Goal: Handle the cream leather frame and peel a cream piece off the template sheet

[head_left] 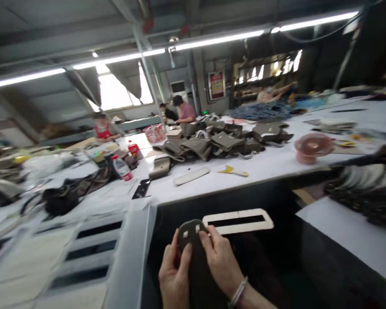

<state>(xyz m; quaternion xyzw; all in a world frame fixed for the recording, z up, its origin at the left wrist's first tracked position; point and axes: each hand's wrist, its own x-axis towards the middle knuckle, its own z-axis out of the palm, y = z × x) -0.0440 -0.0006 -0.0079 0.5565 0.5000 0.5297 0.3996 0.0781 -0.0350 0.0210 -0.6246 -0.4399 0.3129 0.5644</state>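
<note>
Both hands are low in the middle of the head view, holding a dark grey fabric strap piece [194, 257] with a rounded end and two small light slots. My left hand [173, 277] grips its left edge, thumb across the front. My right hand [221, 262], with a bracelet at the wrist, pinches its right edge together with a white rectangular template frame [238, 220] that sticks out to the right. The pieces hang over a dark gap between tables.
A long white table [276, 161] carries a pile of grey bag parts [218, 143], a pink fan [313, 147], a yellow-handled tool [233, 171], a white strip [192, 176] and water bottles [122, 168]. White slotted templates [90, 249] lie left. Other people work at the back.
</note>
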